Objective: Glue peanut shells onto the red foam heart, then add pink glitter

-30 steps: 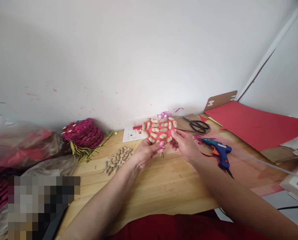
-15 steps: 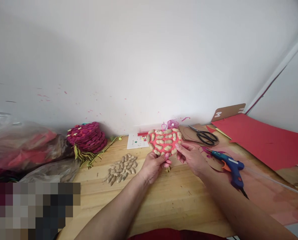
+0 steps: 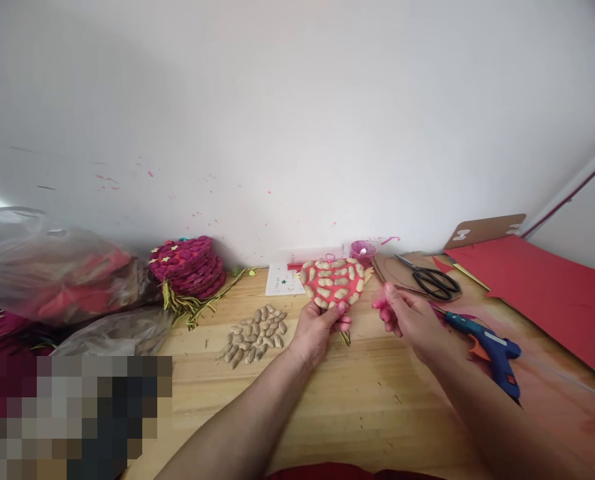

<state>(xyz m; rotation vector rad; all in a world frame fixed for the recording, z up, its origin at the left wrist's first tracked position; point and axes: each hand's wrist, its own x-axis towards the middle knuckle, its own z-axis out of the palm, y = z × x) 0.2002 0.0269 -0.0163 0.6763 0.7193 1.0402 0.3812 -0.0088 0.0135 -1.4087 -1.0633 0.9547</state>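
Note:
My left hand (image 3: 317, 332) pinches the lower edge of a red card (image 3: 356, 287) covered with rows of whole peanuts. The card is held up above the table, its peanut side towards me. To its right, my right hand (image 3: 410, 320) is apart from the card, with thumb and fingers closed and pink stains on the fingertips. Whatever those fingers hold, if anything, I cannot make out. A thin brown stick (image 3: 380, 275) shows just beyond them. Loose peanuts (image 3: 256, 333) lie in a pile left of my left hand.
Against the wall stand a stack of magenta pieces with yellow tassels (image 3: 190, 267) and a pink-stained cup (image 3: 362, 251). Black-handled scissors (image 3: 436, 281), a blue glue gun (image 3: 492, 343) and red sheets (image 3: 542, 287) lie right. Plastic bags (image 3: 67, 267) are left; a white paper (image 3: 280, 280) lies behind.
My right hand has let go of the card's lower right edge and moved right, away from it. My left hand still holds the card. The view has turned slightly left.

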